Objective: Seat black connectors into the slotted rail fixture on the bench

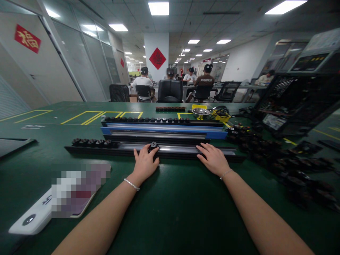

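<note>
A long black rail (180, 148) with a shiny channel lies across the table in front of me. Several small black modules (91, 142) sit in a row at its left end. Near the middle of the rail, my left hand (145, 163) has a small black module (153, 145) with a round face between thumb and fingers. The module is at the channel; whether it is seated there I cannot tell. Farther right, my right hand (214, 160) rests its outstretched, slightly spread fingers on the rail, the fingertips over the channel.
Behind lie a blue rail (216, 134) and a row of modules (159, 119). A heap of black parts (265, 145) spreads at right, near an open computer case (281, 102). A metal bowl (201, 111) stands behind. Phones (32, 219) lie at left. People sit beyond.
</note>
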{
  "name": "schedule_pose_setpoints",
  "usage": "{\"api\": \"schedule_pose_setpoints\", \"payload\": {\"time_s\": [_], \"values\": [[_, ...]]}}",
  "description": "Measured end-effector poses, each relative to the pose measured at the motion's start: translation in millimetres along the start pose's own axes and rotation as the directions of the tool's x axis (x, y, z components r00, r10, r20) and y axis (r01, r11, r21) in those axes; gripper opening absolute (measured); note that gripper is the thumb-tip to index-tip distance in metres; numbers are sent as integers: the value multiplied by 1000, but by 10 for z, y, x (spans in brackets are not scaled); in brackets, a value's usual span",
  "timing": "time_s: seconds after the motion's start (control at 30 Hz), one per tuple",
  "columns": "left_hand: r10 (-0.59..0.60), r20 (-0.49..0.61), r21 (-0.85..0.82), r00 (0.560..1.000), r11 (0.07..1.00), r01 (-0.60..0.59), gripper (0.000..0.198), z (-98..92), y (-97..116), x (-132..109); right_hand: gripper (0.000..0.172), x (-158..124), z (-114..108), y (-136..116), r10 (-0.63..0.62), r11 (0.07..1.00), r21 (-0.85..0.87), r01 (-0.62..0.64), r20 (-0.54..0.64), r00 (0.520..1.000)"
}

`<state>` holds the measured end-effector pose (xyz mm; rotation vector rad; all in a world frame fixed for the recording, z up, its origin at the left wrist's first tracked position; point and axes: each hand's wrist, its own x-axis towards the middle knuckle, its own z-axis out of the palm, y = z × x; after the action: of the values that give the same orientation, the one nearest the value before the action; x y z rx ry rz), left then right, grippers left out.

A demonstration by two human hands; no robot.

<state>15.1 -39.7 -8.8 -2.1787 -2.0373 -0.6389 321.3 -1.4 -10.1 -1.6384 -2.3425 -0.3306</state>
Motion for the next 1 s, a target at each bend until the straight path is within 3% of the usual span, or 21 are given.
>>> {"api": "schedule_pose_setpoints", "payload": {"time_s": [1.0], "values": [[22, 1, -38, 1000, 999, -22, 43, -17, 3, 0, 52, -3, -10, -1, 1, 1000, -1, -1, 18, 1000]]}}
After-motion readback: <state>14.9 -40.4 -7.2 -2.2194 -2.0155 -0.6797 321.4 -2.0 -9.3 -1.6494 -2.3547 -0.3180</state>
